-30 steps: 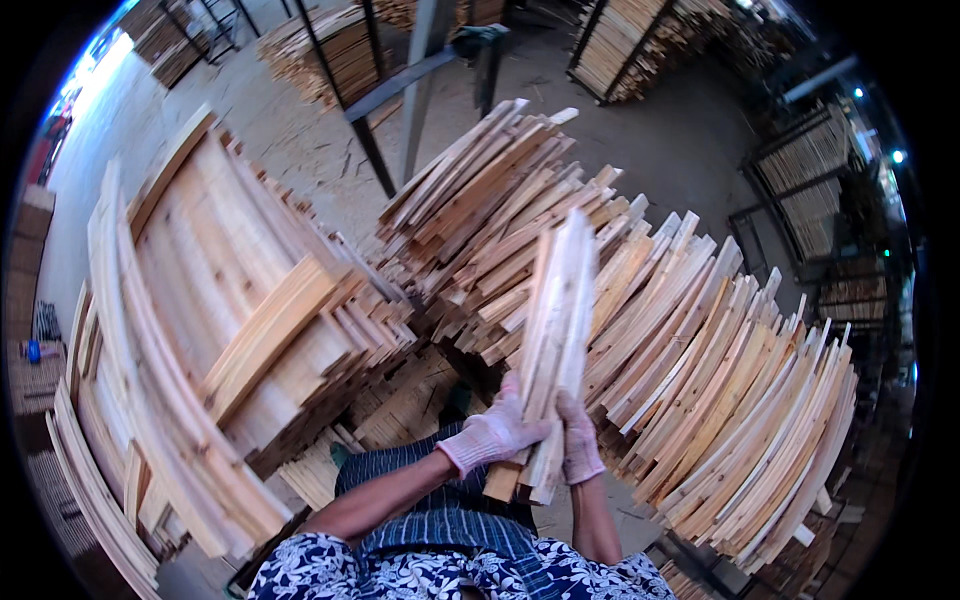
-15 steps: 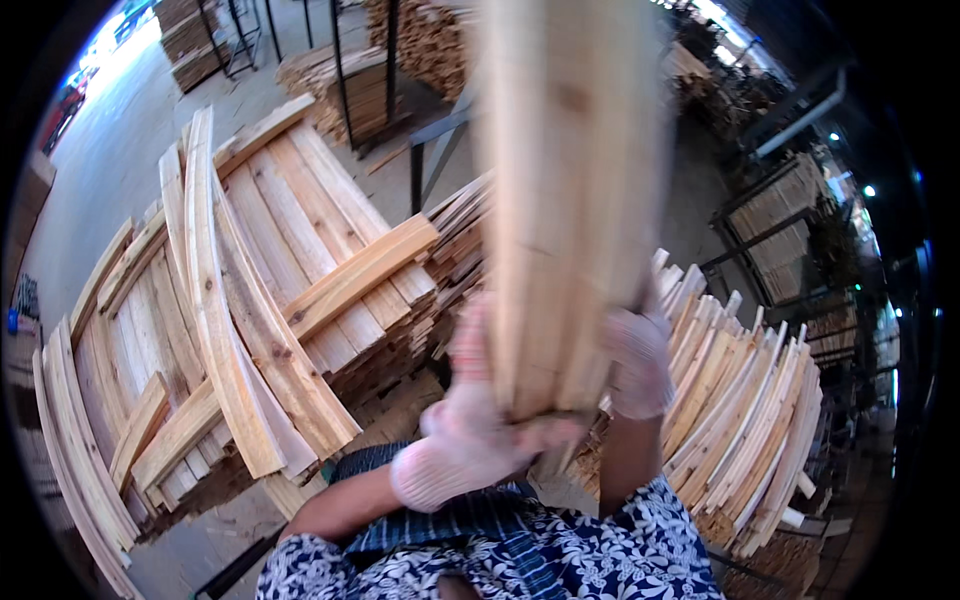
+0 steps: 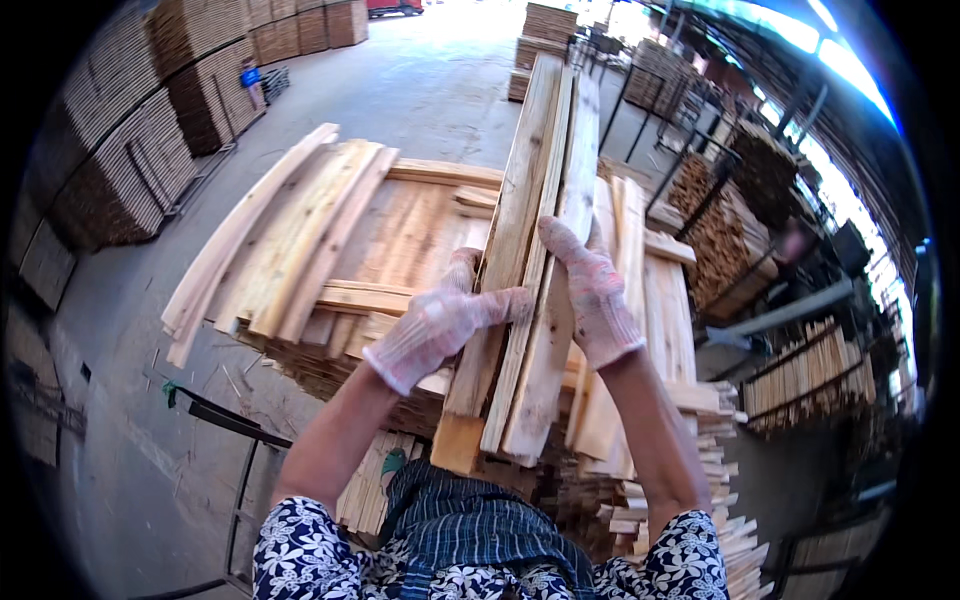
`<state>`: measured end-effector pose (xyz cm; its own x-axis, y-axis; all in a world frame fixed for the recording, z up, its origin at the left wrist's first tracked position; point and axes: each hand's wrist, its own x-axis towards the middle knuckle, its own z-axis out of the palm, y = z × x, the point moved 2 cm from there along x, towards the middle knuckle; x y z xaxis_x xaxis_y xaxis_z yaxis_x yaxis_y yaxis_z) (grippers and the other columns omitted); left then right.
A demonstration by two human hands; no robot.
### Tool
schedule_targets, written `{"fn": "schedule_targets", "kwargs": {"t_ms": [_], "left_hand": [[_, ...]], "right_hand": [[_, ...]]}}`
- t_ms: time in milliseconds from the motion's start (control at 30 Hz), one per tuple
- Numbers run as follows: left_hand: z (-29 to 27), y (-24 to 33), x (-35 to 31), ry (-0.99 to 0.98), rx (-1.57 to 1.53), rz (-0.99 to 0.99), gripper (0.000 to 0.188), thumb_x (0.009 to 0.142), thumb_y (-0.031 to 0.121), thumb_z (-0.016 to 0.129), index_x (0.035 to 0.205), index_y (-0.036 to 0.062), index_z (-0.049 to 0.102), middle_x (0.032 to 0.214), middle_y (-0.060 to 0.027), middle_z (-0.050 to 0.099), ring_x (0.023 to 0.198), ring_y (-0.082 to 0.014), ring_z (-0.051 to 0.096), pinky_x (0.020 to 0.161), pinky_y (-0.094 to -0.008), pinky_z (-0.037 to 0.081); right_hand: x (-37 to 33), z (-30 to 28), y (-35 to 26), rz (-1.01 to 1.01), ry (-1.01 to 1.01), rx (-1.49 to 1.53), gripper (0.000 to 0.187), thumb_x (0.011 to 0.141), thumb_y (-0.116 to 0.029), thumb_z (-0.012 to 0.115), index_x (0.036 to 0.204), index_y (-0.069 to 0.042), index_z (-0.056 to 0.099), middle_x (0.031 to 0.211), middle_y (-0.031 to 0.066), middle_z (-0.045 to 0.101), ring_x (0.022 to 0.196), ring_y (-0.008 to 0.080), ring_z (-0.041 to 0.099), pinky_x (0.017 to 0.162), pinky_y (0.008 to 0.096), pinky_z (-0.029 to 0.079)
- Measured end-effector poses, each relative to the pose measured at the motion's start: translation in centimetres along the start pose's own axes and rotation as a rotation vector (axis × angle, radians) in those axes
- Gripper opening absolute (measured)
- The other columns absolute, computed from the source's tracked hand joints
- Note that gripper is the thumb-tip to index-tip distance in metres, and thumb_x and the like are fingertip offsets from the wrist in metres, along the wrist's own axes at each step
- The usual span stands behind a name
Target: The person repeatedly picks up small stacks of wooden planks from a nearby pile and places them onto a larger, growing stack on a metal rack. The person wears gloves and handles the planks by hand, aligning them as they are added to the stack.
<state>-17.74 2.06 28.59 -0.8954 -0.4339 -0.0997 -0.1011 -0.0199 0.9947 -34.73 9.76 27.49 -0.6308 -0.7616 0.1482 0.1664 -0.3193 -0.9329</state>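
Observation:
Several long, pale wooden planks (image 3: 512, 260) lie side by side between my hands, pointing away from me over a stack of boards. My left hand (image 3: 440, 322), in a white-and-pink knit glove, grips their left side with its thumb across the top. On the other side my right hand (image 3: 592, 292), gloved alike, holds the right-hand plank, its thumb on the upper face. The fingers underneath are hidden. Below the planks, the board stack (image 3: 395, 230) has cross strips lying over it.
Loose curved-looking planks (image 3: 300, 245) lie on the stack's left part, and more boards (image 3: 665, 310) on its right. A dark metal rail (image 3: 240, 425) stands at the near left. Tall lumber piles (image 3: 130, 150) rise at the far left. A person (image 3: 252, 82) stands beside them.
The view has swung left toward the board stack. The planks, which were raised close before me, are now lower and over the stack, with both hands still around them.

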Motion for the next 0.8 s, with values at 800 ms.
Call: {"fn": "schedule_targets", "kwargs": {"t_ms": [800], "left_hand": [[-13.9,-9.7,8.1,0.279,0.948,-0.185,0.085,0.085,0.030,0.063,0.154,0.0098,0.018,0.131,-0.0316,0.043,0.116,-0.0462,0.054,0.098,-0.0500,0.045]], "right_hand": [[5.3,0.4,11.0,0.358,0.056,-1.378,0.084,0.086,-0.043,0.066,0.154,-0.023,0.022,0.139,0.0247,0.038,0.128,0.0411,0.046,0.105,0.0510,0.041]]}}
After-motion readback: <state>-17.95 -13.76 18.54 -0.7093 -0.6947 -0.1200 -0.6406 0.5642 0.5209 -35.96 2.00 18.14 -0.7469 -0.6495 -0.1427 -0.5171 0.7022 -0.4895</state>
